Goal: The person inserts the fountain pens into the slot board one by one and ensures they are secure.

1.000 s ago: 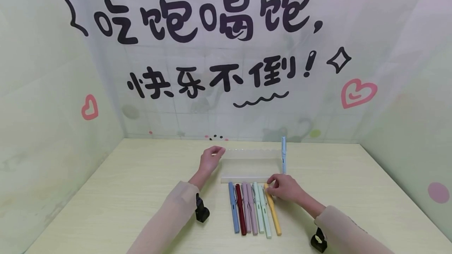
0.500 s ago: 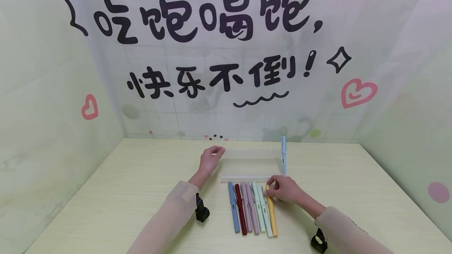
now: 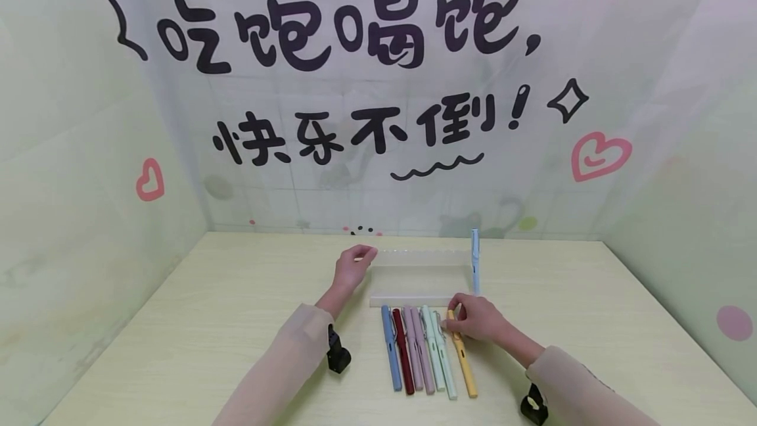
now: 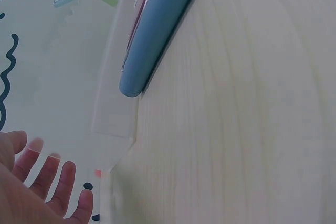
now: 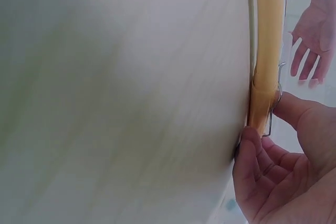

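Observation:
My left hand (image 3: 353, 267) is at the upper left corner of a clear plastic pen rack (image 3: 408, 301), thumb and fingers pinching its side edge. My right hand (image 3: 480, 317) pinches the capped end of a yellow pen (image 3: 464, 360) between thumb and fingers, close to the table in front of the rack; the metal clip shows beside the thumb in the right wrist view. Left of it lie a blue pen (image 3: 391, 350), a dark red pen (image 3: 403, 354), two purple pens (image 3: 421, 354) and two pale green pens (image 3: 441, 357), side by side.
A light blue pen (image 3: 475, 258) stands across the right end of the rack, its top above the back edge. Pale walls enclose the light wood table (image 3: 236, 321) at the back and sides. Black camera mounts (image 3: 339, 350) sit on both wrists.
The yellow pen's lower end has swung left against the pale green pens, then back out to the right, turning in my right fingers. My left hand has stayed at the rack's corner.

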`<state>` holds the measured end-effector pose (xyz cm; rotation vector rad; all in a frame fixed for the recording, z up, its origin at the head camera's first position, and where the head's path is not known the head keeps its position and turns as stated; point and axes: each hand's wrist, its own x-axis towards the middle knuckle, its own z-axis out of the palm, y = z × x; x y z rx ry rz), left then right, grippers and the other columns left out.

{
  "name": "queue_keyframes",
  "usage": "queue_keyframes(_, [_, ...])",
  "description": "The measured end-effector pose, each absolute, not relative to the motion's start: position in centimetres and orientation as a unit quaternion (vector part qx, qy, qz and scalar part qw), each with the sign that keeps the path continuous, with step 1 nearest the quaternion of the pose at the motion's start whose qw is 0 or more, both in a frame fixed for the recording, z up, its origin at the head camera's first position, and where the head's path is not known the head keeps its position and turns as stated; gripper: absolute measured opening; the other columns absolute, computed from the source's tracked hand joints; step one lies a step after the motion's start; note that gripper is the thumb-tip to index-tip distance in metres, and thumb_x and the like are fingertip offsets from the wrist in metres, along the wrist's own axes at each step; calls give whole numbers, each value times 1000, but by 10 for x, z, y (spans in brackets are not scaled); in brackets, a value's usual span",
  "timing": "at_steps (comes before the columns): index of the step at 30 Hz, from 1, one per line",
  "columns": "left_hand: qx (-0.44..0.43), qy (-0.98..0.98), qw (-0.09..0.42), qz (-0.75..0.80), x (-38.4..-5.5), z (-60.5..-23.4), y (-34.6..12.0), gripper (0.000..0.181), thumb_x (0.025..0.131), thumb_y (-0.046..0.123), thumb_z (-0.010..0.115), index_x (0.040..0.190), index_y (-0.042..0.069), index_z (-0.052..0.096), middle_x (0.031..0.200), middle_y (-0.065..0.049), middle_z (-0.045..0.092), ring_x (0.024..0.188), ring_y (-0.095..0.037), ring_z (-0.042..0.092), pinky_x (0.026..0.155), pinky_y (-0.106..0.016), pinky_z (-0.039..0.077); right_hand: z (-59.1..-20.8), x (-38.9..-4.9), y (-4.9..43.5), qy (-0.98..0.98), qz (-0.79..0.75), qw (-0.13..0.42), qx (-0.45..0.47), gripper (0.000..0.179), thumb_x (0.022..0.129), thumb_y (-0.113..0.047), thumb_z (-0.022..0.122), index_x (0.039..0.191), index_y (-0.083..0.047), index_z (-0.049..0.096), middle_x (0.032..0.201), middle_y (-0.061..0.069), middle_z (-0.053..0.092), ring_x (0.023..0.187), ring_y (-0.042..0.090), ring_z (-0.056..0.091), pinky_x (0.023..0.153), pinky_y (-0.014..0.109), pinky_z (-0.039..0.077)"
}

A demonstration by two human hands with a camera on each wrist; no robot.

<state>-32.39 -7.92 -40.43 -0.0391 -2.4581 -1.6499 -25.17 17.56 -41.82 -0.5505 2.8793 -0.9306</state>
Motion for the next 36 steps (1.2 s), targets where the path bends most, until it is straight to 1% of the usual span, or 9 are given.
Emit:
queue_keyframes(12, [-13,-823,91,-560,-325,-405,-79,27,88,23,54,101,1,62,96,-9,59,91,-24,54,75,-36,45,-417,-250,177,937,-293,8,-188,23,75,-22,70,82,-10,52,60,-3,45,53,12,41,48,25,34])
queue_keyframes(19, [-13,-823,93,-561,-324,-405,-79,26,88,22,54,101,1,62,95,-9,59,90,-24,54,74,-36,45,-414,-251,178,928,-324,-25,-184,18,76,-14,68,85,-7,54,62,-3,47,53,11,43,48,24,36])
queue_keyframes(28, [-18,-825,95,-557,-323,-404,-79,28,88,24,54,101,1,62,96,-10,59,91,-24,54,76,-37,44,-405,-260,186,896,-394,-23,-206,15,82,-11,62,90,-2,55,66,0,54,50,12,48,44,26,42])
queue_keyframes(36, [-19,-824,98,-558,-323,-405,-79,27,88,23,55,100,0,62,96,-10,60,90,-24,54,75,-36,45,-391,-266,193,877,-438,-13,-197,19,84,-15,60,94,0,55,67,3,55,50,18,49,44,29,43])
